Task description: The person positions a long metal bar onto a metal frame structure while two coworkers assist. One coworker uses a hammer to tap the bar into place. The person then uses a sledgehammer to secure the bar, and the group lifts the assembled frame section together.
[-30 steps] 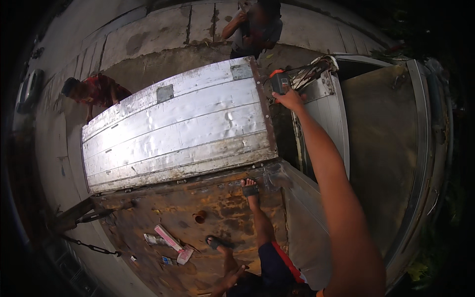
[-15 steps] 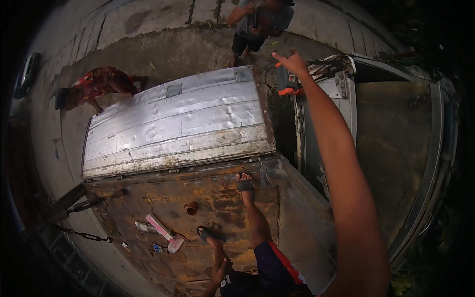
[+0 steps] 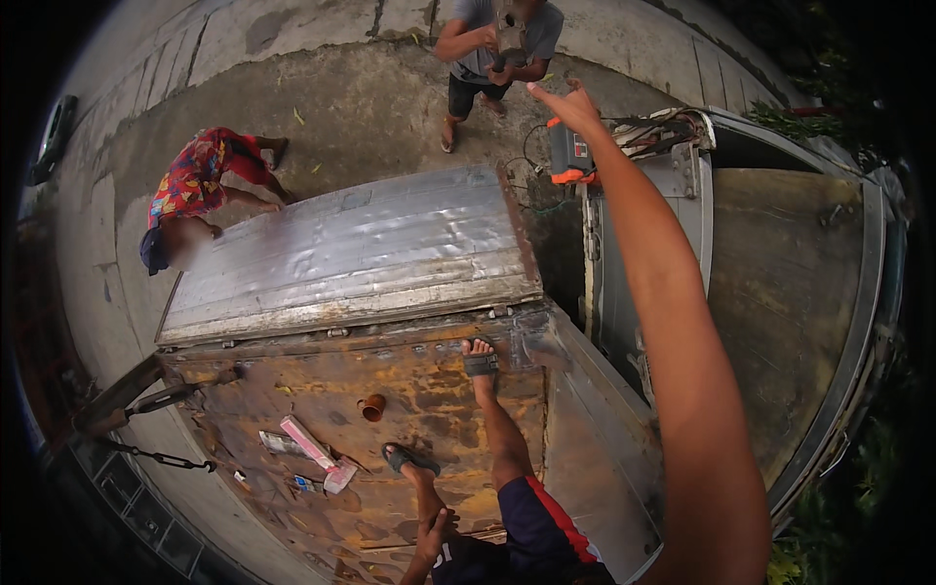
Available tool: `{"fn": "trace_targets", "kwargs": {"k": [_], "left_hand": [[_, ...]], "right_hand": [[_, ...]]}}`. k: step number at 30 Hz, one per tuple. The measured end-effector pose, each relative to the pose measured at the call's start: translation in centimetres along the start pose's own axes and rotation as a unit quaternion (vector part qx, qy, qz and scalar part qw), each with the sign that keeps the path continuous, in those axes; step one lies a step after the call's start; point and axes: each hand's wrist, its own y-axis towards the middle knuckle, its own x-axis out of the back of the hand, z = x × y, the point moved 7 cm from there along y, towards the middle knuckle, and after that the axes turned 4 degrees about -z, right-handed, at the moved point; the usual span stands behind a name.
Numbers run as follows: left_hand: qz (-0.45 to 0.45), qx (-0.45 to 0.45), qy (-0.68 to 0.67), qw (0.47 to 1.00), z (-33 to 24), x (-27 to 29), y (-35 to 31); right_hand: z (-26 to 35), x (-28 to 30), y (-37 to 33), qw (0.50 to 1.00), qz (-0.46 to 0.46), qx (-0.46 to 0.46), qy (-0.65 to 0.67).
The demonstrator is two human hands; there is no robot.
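Observation:
My right arm reaches far forward, and my right hand (image 3: pixel 573 105) is held up with a finger stretched out to the left. It appears to hold nothing. Just below it sits a grey and orange power tool or battery pack (image 3: pixel 570 151), partly behind my wrist. My left hand (image 3: pixel 434 534) rests on my left leg, its fingers lying along it. My sandalled feet stand on a rusty truck bed (image 3: pixel 292 390). Hinged to its far edge is a dented silver metal panel (image 3: pixel 370 234). A person (image 3: pixel 200 185) in red patterned clothes bends over its far left side, a hand at its edge.
A second person (image 3: pixel 473 63) in a grey shirt stands beyond the panel, holding something grey-brown. On the bed lie a small brown cup (image 3: pixel 371 408), a pink and white box (image 3: pixel 310 444) and scraps. A chain with a hook (image 3: pixel 156 454) hangs at left; the truck cab (image 3: pixel 780 292) is at right.
The panel has changed its tilt, and its far edge sits closer to the hinges. The person in red has shifted right. The grey-shirted person has come nearer. My right hand is slightly higher.

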Motion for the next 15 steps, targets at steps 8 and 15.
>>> {"fn": "trace_targets", "kwargs": {"k": [8, 15], "left_hand": [[0.042, 0.024, -0.04, 0.998, 3.9, -1.3, 2.2], [0.034, 0.025, -0.054, 0.998, 5.2, -1.0, 2.2]], "right_hand": [[2.6, -4.3, -0.2, 0.999, 0.001, -0.004, 0.043], [1.0, -9.5, -0.1, 0.985, -0.056, 0.011, 0.161]]}}
